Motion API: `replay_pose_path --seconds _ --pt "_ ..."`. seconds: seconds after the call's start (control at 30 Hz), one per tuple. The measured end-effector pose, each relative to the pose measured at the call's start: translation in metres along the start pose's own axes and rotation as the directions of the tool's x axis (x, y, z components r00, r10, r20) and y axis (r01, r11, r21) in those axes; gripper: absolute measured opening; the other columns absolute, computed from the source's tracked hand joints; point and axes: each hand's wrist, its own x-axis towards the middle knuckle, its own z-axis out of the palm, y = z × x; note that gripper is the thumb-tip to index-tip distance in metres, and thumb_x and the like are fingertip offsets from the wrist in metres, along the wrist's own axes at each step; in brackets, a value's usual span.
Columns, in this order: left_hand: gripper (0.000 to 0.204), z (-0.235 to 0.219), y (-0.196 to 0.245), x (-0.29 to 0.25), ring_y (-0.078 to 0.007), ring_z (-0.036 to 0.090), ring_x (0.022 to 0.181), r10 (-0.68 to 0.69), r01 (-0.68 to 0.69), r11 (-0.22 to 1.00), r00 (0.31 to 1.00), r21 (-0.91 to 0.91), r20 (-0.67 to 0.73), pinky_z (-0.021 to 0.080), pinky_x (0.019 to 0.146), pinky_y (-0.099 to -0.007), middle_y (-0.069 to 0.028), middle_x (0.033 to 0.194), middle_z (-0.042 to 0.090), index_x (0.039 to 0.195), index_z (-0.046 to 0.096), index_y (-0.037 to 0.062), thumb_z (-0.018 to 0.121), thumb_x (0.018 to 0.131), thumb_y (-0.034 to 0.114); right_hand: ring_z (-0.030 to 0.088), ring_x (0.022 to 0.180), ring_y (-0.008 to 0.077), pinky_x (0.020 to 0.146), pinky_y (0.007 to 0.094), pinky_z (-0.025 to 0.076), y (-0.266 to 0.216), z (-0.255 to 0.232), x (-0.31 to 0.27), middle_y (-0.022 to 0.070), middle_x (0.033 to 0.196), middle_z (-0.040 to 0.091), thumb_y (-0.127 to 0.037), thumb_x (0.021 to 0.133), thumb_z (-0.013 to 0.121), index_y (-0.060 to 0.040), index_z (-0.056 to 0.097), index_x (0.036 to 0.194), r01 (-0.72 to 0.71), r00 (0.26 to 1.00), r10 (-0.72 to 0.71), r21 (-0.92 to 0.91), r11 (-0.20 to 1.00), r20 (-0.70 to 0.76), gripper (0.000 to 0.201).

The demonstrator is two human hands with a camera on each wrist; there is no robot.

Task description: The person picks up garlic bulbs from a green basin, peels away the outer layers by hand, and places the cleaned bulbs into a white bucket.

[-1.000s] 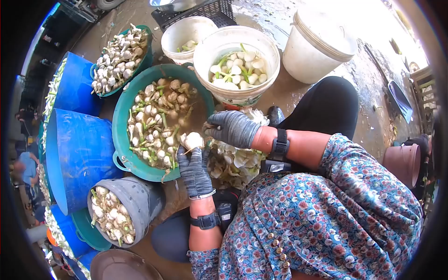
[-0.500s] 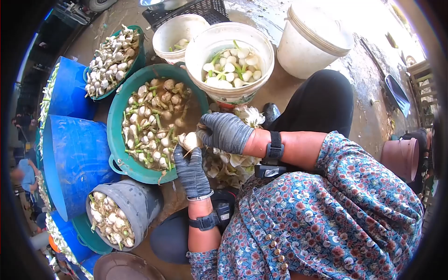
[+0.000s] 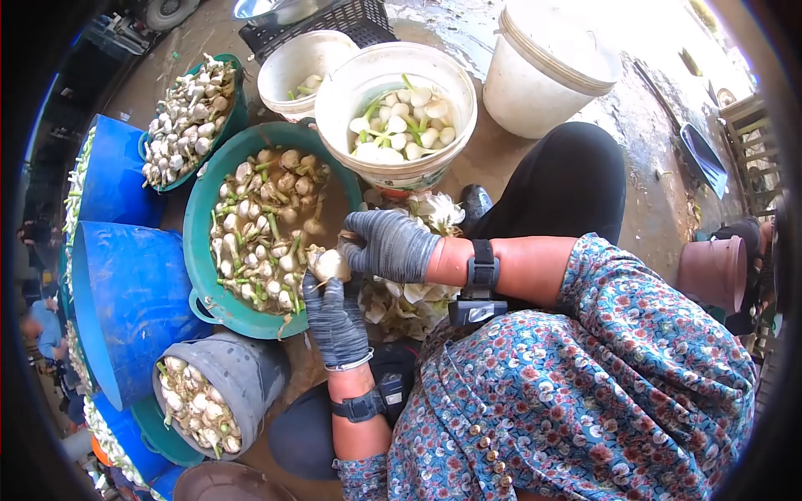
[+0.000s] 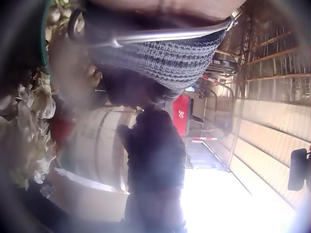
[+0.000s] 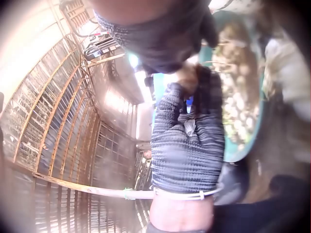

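Note:
In the head view my left hand (image 3: 336, 321), in a grey knit glove, holds up a whitish garlic bulb (image 3: 332, 265) by thumb and fingertips. My right hand (image 3: 388, 244), gloved alike, has its curled fingers at the bulb's right side, pinching it. The bulb is above the near edge of a green basin (image 3: 203, 250), where unpeeled garlic bulbs (image 3: 251, 238) sit in muddy water. Pale peeled skins (image 3: 405, 307) lie heaped below my right hand. In the right wrist view my left hand (image 5: 187, 150) meets the right hand (image 5: 160, 43), which partly hides the bulb.
Beyond the basin, a white bucket (image 3: 334, 104) contains peeled bulbs with green stems. A smaller white bucket (image 3: 276, 79) and a lidded one (image 3: 535, 83) flank it. At left stand blue tubs (image 3: 134, 301), a grey bucket (image 3: 267, 376) of garlic and another green basin (image 3: 232, 104).
My right hand has closed in on the bulb from a small gap to its right. The left hand still holds the bulb, now turned a little. The head view has shifted slightly.

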Motion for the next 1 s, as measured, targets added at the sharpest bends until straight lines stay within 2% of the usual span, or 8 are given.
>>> replay_pose_path --seconds 0.1,0.17,0.3,0.5,0.53,0.63,0.7,1.0 --pt "0.042 -0.01 -0.002 0.001 -0.0277 0.056 0.11 0.113 -0.129 0.97 0.99 0.206 0.086 0.049 0.096 -0.0413 -0.0164 0.126 0.051 0.131 0.043 0.0003 0.051 0.092 0.014 0.061 0.056 0.0182 0.054 0.0332 0.05 -0.01 -0.012 0.003 0.0076 0.067 0.062 -0.023 0.086 0.063 -0.0012 0.06 0.084 -0.421 0.898 0.309 0.412 0.808 0.312 0.022" --pt "0.043 -0.005 0.008 -0.005 -0.0252 0.058 0.107 0.005 0.001 0.973 1.0 -0.231 0.028 0.051 0.093 -0.0417 -0.0143 0.125 0.053 0.133 0.045 0.0022 0.052 0.092 0.015 0.059 0.058 0.0095 0.052 0.0308 0.05 0.024 -0.007 0.011 0.0067 0.067 0.062 -0.027 0.089 0.061 0.0016 0.063 0.089 -0.497 0.866 0.367 0.497 0.712 0.34 0.029" --pt "0.045 -0.014 0.009 -0.006 -0.024 0.053 0.113 -0.071 0.099 0.941 0.993 -0.325 0.097 0.052 0.091 -0.0426 -0.0112 0.131 0.048 0.136 0.043 0.0066 0.052 0.092 0.013 0.063 0.068 0.0387 0.067 0.0455 0.052 0.066 -0.023 0.02 0.0205 0.073 0.064 -0.025 0.085 0.061 -0.0013 0.064 0.092 -0.191 0.98 0.17 -0.253 0.948 -0.102 0.025" --pt "0.042 0.004 0.016 -0.011 -0.0232 0.055 0.108 -0.08 0.152 0.861 0.983 -0.486 0.166 0.051 0.09 -0.0399 -0.0124 0.126 0.052 0.131 0.047 0.0022 0.053 0.092 0.014 0.06 0.097 0.0331 0.085 0.0429 0.047 0.006 -0.039 0.008 0.0123 0.098 0.064 -0.019 0.075 0.071 -0.0081 0.064 0.095 0.572 0.806 -0.592 -0.256 0.779 -0.001 0.024" --pt "0.043 -0.004 0.006 -0.004 -0.023 0.055 0.108 0.088 -0.115 0.984 0.978 0.139 0.188 0.05 0.092 -0.0378 -0.012 0.124 0.053 0.129 0.048 -0.0006 0.055 0.091 0.019 0.06 0.091 0.0307 0.083 0.0416 0.047 0.002 -0.036 0.004 0.0109 0.092 0.063 -0.018 0.074 0.071 -0.0087 0.063 0.091 0.606 0.779 -0.626 -0.259 0.752 0.004 0.021" --pt "0.046 -0.003 0.012 -0.007 -0.0215 0.055 0.107 -0.043 -0.019 0.931 0.986 0.364 0.162 0.048 0.094 -0.0368 -0.0114 0.122 0.054 0.127 0.047 -0.0018 0.056 0.091 0.024 0.06 0.078 0.0275 0.079 0.0404 0.046 0.009 -0.022 0.001 0.0071 0.077 0.062 -0.024 0.068 0.07 -0.0102 0.064 0.08 0.593 0.801 -0.595 -0.223 0.774 0.067 0.019" --pt "0.048 0.009 0.02 -0.016 -0.0208 0.055 0.107 -0.13 0.126 0.991 0.981 0.037 0.141 0.047 0.095 -0.0349 -0.0114 0.122 0.054 0.127 0.046 -0.0026 0.057 0.091 0.027 0.06 0.076 0.0277 0.075 0.0396 0.047 0.008 -0.021 -0.002 0.0069 0.073 0.061 -0.024 0.069 0.07 -0.0099 0.064 0.079 0.6 0.797 -0.599 -0.234 0.765 0.083 0.018" --pt "0.052 -0.01 0.014 -0.013 -0.0172 0.052 0.108 0.03 -0.217 0.824 0.939 0.524 0.342 0.043 0.096 -0.0323 -0.0088 0.12 0.053 0.135 0.042 0.0004 0.057 0.092 0.027 0.063 0.078 0.038 0.071 0.0444 0.051 0.002 -0.013 -0.007 0.0203 0.08 0.063 -0.024 0.077 0.065 -0.0028 0.064 0.086 -0.152 0.961 0.132 0.065 0.986 0.241 0.023"
